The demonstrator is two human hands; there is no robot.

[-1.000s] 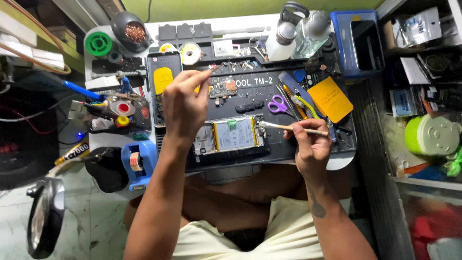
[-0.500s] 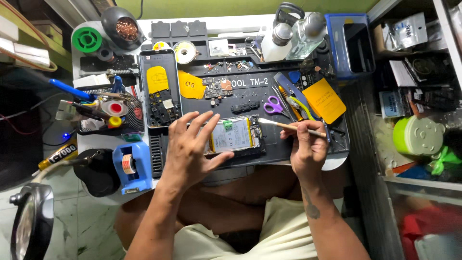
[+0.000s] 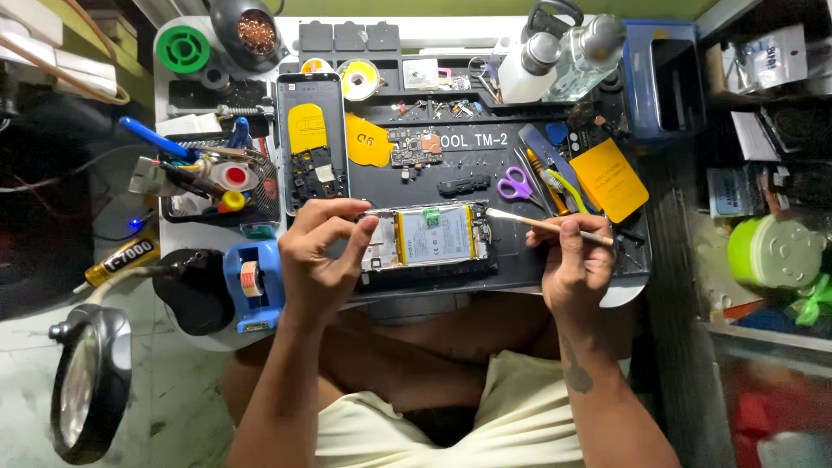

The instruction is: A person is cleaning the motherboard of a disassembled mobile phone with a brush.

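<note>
2 hands work on 1 opened phone (image 3: pixel 429 241), which lies flat on the dark work mat (image 3: pixel 485 165), near the mat's front edge and about midway along it. The left hand (image 3: pixel 319 251) rests at the phone's left end, its fingers curled and pinching that end at the upper corner. The right hand (image 3: pixel 576 264) sits just right of the phone, closed around a thin brush (image 3: pixel 546 225) held like a pen, with the pale bristle tip touching or just short of the phone's upper right corner; I cannot tell which.

The phone looks light and stiff in its frame but fragile inside. With the back off, the thin parts and connectors at both ends lie bare, and the flat battery should not be pressed or bent. A safe hold is probably along the long outer edges of the frame, not on the exposed middle. The brush is light and rigid, with soft bristles that should give at a touch.

The phone is a long black rectangle with a pale grey battery filling its centre, a small green tab at the battery's top edge, and lighter metal parts at its left end.

Behind the phone on the mat lie small purple scissors (image 3: pixel 517 184). To the right of the phone sits an orange card (image 3: pixel 611 178), and behind its left end lies a second phone shell (image 3: pixel 312 143) with a yellow patch.
</note>
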